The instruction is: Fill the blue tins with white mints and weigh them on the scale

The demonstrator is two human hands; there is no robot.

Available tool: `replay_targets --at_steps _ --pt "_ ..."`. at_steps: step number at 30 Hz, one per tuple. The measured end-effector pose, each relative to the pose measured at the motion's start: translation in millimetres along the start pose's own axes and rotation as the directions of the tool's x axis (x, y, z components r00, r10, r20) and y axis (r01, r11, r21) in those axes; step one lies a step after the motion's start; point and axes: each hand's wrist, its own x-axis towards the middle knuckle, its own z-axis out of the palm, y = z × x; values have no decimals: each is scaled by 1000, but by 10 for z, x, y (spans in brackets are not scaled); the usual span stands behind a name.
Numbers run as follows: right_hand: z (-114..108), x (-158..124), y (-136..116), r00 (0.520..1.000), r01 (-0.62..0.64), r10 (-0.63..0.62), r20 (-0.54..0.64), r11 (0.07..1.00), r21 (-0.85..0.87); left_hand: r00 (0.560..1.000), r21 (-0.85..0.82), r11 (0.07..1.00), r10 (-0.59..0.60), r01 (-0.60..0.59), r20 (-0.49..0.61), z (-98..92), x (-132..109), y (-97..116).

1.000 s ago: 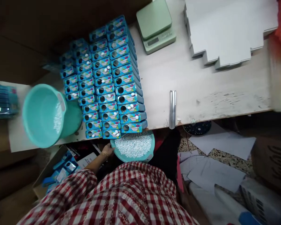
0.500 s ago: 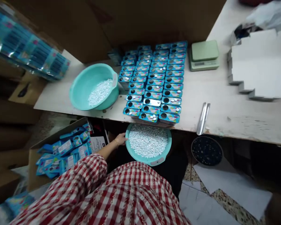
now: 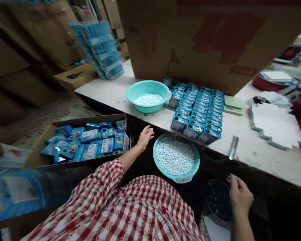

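My left hand (image 3: 145, 137) is lifted just below the table edge, fingers apart, holding nothing. To its right, a turquoise basin (image 3: 174, 179) full of small white tablets rests on my lap, apart from the hand. My right hand (image 3: 240, 195) is low on the right, its fingers loosely stretched beside a dark round stool-like surface (image 3: 218, 200) with small light specks. Whether it touches that surface is unclear. Rows of blue tins (image 3: 201, 115) with dark round openings stand on the table, some with white tablets on top.
A second turquoise basin (image 3: 148, 87) with tablets stands on the table (image 3: 115, 91). Left of me is a carton (image 3: 52, 129) of blue packs. To the right are a green scale (image 3: 232, 104), a metal scoop-like piece (image 3: 233, 147) and stacked white card (image 3: 273, 122). A large cardboard box (image 3: 190, 40) stands behind.
My left hand has let go of the lap basin's rim and risen slightly away. My right hand has come into view at the right. The view has swung left and up.
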Motion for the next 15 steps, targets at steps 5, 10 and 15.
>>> replay_targets --at_steps 5,10,15 --pt "247 296 -589 1000 8 -15 17 945 328 946 -411 866 -324 284 -29 -160 703 658" --pt "332 3 -728 981 -95 27 190 929 357 939 -400 870 -338 289 -57 -253 1371 1059" --pt "432 -570 -822 925 -185 17 379 893 411 986 -191 971 -157 145 -47 -232 1568 988"
